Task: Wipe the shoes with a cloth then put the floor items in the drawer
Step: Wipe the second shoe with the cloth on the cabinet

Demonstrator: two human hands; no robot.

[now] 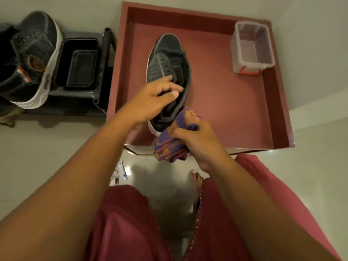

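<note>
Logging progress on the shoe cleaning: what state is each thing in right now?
Drawer: pulled open.
Grey shoe: inside the drawer, gripped by the left hand.
Cloth: bunched, gripped by the right hand, at the shoe's heel.
Clear box: upright, lidless, empty, in the drawer's corner.
Second shoe: on the rack, untouched.
Black tray: empty, on the rack.

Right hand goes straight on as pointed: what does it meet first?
Likely the shoe, at its heel; the cloth in the right hand seems to touch it, though depth is unclear.

Shoe (167,53) in the drawer (235,110), tub (252,48) in its far-right corner; second shoe (35,40) left of the drawer
</note>
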